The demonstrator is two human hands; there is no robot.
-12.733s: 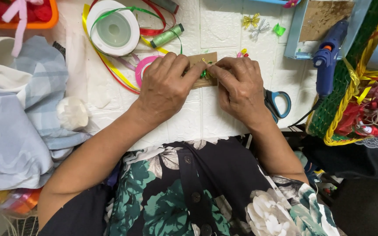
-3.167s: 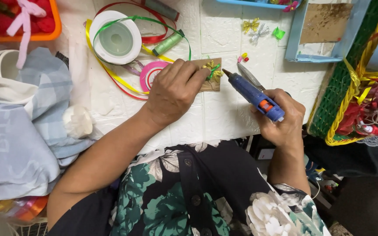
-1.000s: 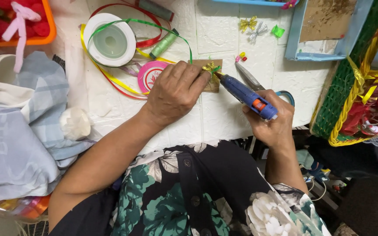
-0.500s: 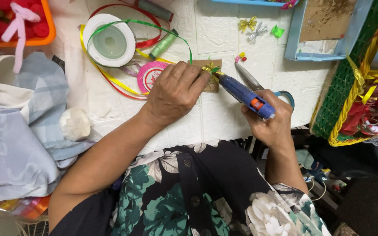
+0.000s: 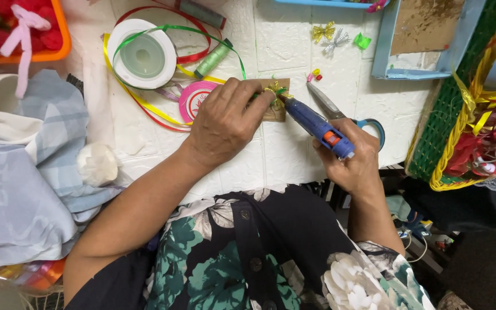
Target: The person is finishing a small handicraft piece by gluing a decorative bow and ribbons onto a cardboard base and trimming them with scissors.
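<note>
The small brown cardboard tag [image 5: 275, 107] with a tiny gold-and-green ribbon bow [image 5: 275, 89] on it lies on the white brick-embossed tabletop [image 5: 294, 155], near the middle of its front half. The left hand [image 5: 225, 121] presses down on the tag, fingers closed over its left part. The right hand [image 5: 354, 163] is wrapped tight around one blue hot glue gun [image 5: 317, 123], whose nozzle touches the bow.

Just beside the gun lies one pair of blue-handled scissors [image 5: 340, 112]. Left of the tag sit one pink tape roll [image 5: 193, 99] and one large white ribbon spool [image 5: 143, 57], with green, yellow and red ribbon looped around it; two thread spools lie behind them. Three small loose bows [image 5: 340, 39] lie farther back. One light-blue tray [image 5: 420, 40] and one green woven basket [image 5: 449, 109] stand at the right, and folded grey-blue cloth [image 5: 30, 183] fills the left.
</note>
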